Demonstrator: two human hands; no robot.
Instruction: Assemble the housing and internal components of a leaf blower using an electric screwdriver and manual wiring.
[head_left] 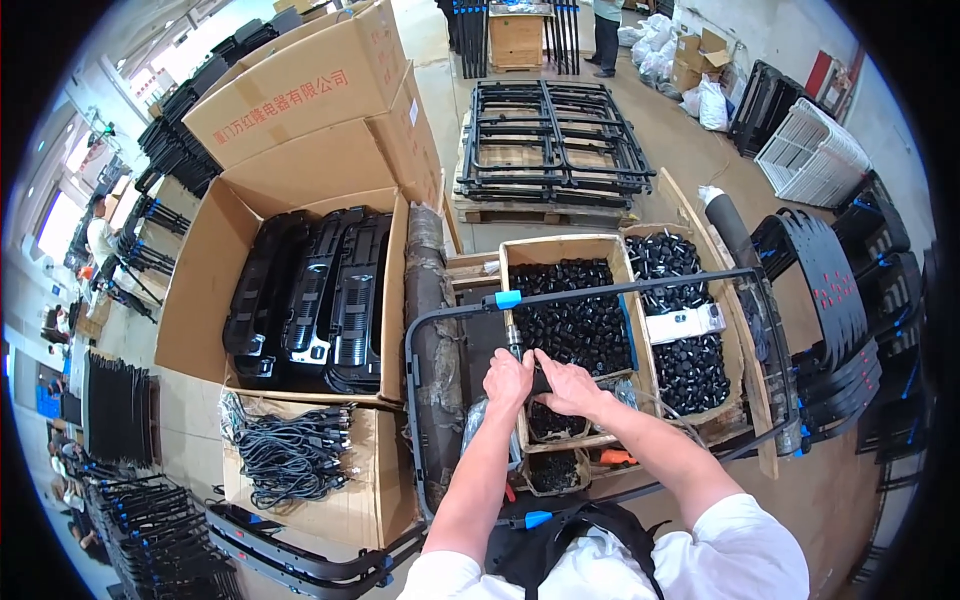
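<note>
My left hand [507, 380] and my right hand [568, 385] meet over a workbench, both closed on a small black part [540, 380] between them. A metal tool tip [513, 343] rises just above my left hand. A black tubular frame [600, 290] with blue clips [508, 299] lies around the work spot. Right behind my hands stands a wooden box of several small black caps [572, 312], with a second box of black caps [690, 360] to its right.
A large open cardboard box [200, 290] of black moulded panels [320, 300] stands at left. A flat box of coiled black cables [290, 450] lies below it. Stacked black frames on a pallet [550, 140] are ahead, black chair parts [830, 290] at right, other people far back and far left.
</note>
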